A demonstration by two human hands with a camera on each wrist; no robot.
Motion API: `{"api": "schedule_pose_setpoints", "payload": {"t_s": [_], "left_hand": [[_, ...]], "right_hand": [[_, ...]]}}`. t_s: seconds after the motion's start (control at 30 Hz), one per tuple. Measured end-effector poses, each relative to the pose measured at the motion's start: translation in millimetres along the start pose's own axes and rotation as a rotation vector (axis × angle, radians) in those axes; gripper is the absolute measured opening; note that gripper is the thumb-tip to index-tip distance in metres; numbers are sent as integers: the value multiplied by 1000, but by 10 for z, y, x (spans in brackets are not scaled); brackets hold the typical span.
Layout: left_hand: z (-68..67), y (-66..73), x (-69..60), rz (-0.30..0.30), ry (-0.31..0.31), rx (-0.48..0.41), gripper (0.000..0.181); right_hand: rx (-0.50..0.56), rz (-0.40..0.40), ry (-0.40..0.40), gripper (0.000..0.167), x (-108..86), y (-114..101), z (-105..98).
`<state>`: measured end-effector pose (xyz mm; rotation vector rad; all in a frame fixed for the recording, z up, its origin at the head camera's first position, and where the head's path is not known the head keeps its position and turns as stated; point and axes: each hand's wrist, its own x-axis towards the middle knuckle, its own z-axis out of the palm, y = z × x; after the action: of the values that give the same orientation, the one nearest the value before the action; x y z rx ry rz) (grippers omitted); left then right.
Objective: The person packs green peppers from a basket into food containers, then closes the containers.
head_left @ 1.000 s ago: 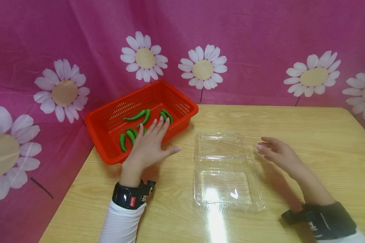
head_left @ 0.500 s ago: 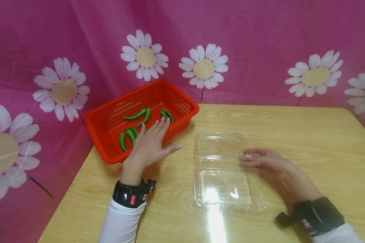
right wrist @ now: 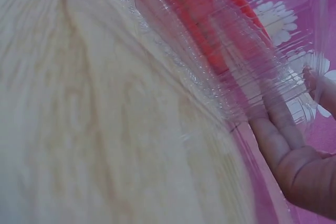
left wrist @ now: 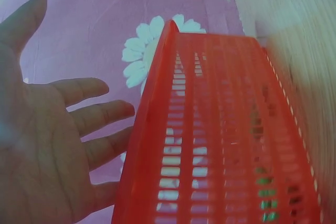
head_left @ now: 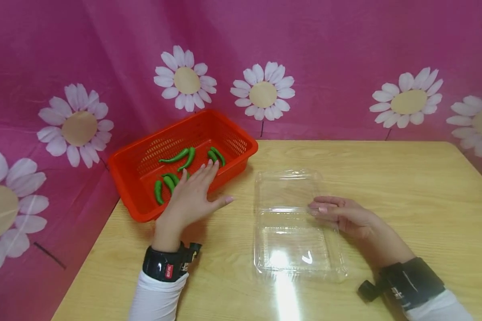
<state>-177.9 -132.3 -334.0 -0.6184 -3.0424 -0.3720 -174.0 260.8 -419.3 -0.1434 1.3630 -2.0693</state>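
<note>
Over the near rim of the red plastic basket (head_left: 241, 171), my left hand (head_left: 190, 200) is spread with straight fingers and holds nothing. Several green chili peppers (head_left: 175, 155) lie on the basket floor, partly hidden behind that hand. In the left wrist view, the hand's fingers (left wrist: 100, 116) reach the basket's rim beside its slotted wall. A clear plastic clamshell box (head_left: 291, 223) lies unfolded on the table. At the right edge of its fold, my right hand (head_left: 347, 216) pinches the plastic, thumb on one side and fingers on the other, as the right wrist view shows.
The wooden table (head_left: 409, 187) carries everything. Behind it and along the left hangs a magenta cloth (head_left: 325, 53) printed with white daisies. A bright glare streak (head_left: 286, 298) crosses the table in front of the box.
My right hand has moved left onto the box's right edge and taken hold there. The left hand stays over the basket. The head view has shifted slightly.
</note>
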Motion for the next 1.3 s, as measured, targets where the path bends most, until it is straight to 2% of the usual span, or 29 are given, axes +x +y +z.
{"api": "schedule_pose_setpoints", "payload": {"t_s": [0.13, 0.4, 0.67, 0.8, 1.07, 1.3], "left_hand": [[-82, -83, -70, -20, -6, -1, 96], [-349, -301, -198, -53, -15, 66, 97], [-582, -506, -285, -77, -74, 117, 95], [-683, -633, -273, -97, -110, 103, 93], [-812, -867, -128, -135, -193, 63, 96], [-938, -976, 4, -158, -260, 31, 97]], "right_hand": [[-3, 3, 3, 69, 7, 2, 18], [14, -3, -24, 45, -3, -7, 0], [24, -24, -11, 31, -1, -12, 17], [7, -28, 5, 32, -3, -14, 23], [-106, -54, 48, 33, -23, -38, 55], [-166, -82, 50, 33, -38, -63, 70]]}}
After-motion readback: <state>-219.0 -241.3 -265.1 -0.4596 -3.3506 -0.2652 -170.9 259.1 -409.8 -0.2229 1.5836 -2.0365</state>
